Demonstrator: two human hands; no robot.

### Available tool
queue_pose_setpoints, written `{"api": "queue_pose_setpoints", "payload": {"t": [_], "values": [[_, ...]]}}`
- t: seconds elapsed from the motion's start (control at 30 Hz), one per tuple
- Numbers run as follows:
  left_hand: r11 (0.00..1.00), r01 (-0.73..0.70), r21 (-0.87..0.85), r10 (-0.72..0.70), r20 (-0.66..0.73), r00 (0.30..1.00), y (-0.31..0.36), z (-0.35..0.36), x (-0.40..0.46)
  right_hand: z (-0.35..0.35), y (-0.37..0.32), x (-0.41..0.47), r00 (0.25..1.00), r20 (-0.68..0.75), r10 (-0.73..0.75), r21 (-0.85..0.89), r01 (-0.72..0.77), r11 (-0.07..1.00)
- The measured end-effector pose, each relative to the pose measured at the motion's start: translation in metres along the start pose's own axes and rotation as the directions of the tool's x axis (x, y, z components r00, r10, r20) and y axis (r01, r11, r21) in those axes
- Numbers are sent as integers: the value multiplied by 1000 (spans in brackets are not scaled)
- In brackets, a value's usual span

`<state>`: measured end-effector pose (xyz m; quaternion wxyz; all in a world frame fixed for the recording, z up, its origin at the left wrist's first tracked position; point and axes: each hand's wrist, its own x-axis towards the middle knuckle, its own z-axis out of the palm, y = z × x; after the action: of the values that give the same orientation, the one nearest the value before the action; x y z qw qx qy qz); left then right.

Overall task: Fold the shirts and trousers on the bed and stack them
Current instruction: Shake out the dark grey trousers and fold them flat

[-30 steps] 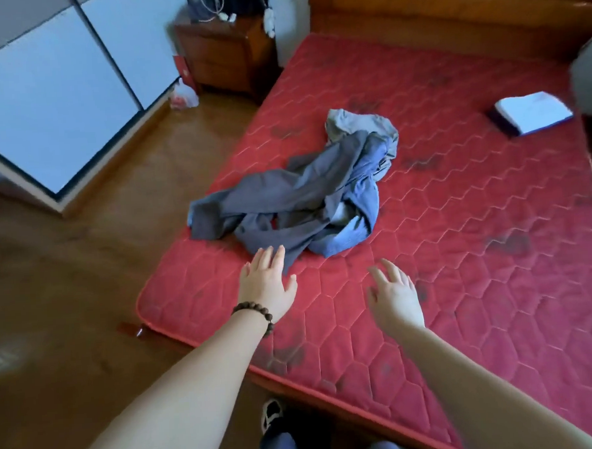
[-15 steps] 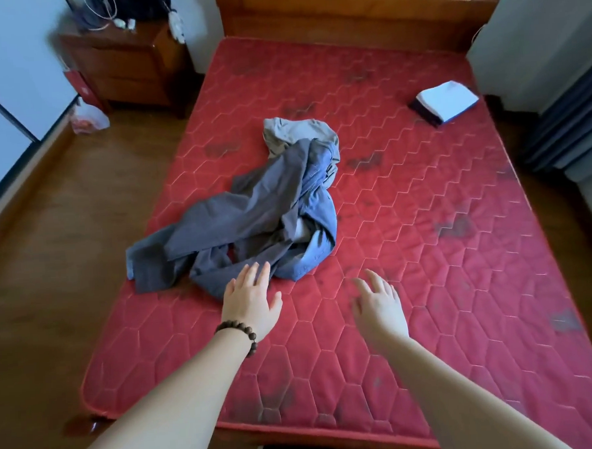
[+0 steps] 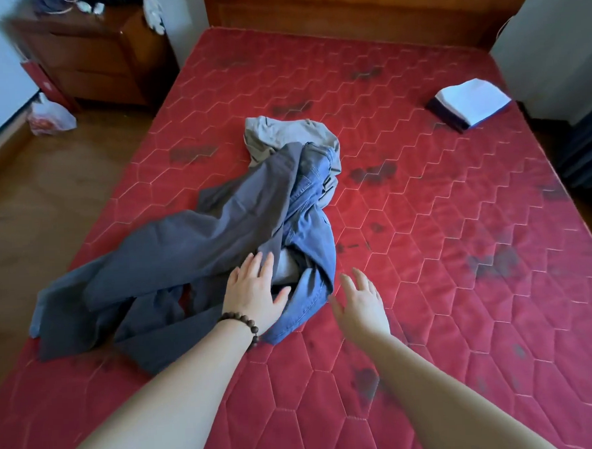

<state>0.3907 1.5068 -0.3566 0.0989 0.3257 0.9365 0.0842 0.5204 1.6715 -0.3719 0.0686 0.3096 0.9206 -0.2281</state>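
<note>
Left hand (image 3: 257,296): I see fingers flat on the clothes heap (image 3: 200,250), gripping nothing.
Right hand (image 3: 362,303): spread, empty (bare mattress (image 3: 458,215) from 12 to 3 o'clock).

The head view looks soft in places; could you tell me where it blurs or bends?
Head view: top-left corner by the nightstand smears with motion blur; wide-angle lens bows the mattress edges; clothes pile and both hands stay fairly sharp; daylight, no harsh glare.

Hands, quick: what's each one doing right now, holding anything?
Left hand: open, fingers straight, over the near edge of the pile of clothes, gripping nothing.
Right hand: open, fingers spread, above the red mattress, holding nothing.
</note>
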Motion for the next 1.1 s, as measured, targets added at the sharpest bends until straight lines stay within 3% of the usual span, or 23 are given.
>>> {"api": "queue_pose_setpoints", "payload": {"t": [0.27,0.47,0.63,0.8,1.1], "values": [[973,-174,149,176,-4,984,-12,88,102,77,-4,120,1000,11,-2,199,0,980],[987,-98,131,86,94,992,-52,127,105,105,-2,138,993,27,111,219,-115,969],[999,-31,-12,32,125,992,-61,122,83,77,13,115,994,-106,34,115,-22,993],[998,36,-59,-25,184,983,-58,101,50,40,56,67,991,-130,-20,-16,18,1000],[979,94,-182,-27,338,941,-15,73,-56,31,111,-93,985,67,160,-92,-153,984]]}}
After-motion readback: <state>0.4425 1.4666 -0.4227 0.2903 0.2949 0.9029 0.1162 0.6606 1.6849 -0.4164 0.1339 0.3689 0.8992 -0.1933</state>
